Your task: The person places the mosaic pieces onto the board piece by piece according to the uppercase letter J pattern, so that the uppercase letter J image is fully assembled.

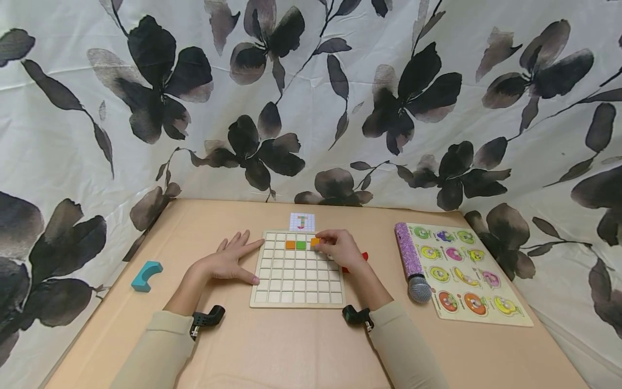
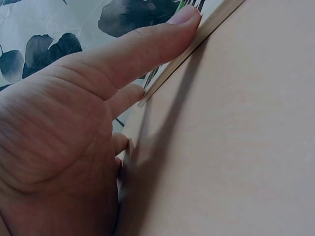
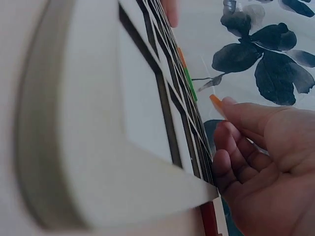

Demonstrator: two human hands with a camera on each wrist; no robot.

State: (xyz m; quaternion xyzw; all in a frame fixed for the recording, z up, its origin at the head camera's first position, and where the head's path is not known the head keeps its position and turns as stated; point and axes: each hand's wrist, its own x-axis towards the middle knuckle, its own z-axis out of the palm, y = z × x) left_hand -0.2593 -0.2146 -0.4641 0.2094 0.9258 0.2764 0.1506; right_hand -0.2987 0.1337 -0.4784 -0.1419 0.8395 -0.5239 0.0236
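A white grid board (image 1: 296, 283) with a wooden rim lies on the table. An orange tile (image 1: 290, 245) and a green tile (image 1: 301, 245) sit side by side in an upper row. My left hand (image 1: 221, 266) lies at the board's left edge, fingers spread, with forefinger and thumb touching the rim. Over the upper right of the grid my right hand (image 1: 342, 251) pinches another orange tile (image 3: 215, 102) between thumb and forefinger, tilted and just above the board. Behind the board is a small card (image 1: 302, 222) printed with a coloured pattern on a grid.
Something red (image 1: 365, 256) shows partly from behind the right hand. A teal arch block (image 1: 146, 276) lies at the left. On the right are a purple glittery microphone (image 1: 410, 258) and a picture board (image 1: 466, 275) of fruit faces. A flowered cloth (image 1: 335, 86) hangs behind the table.
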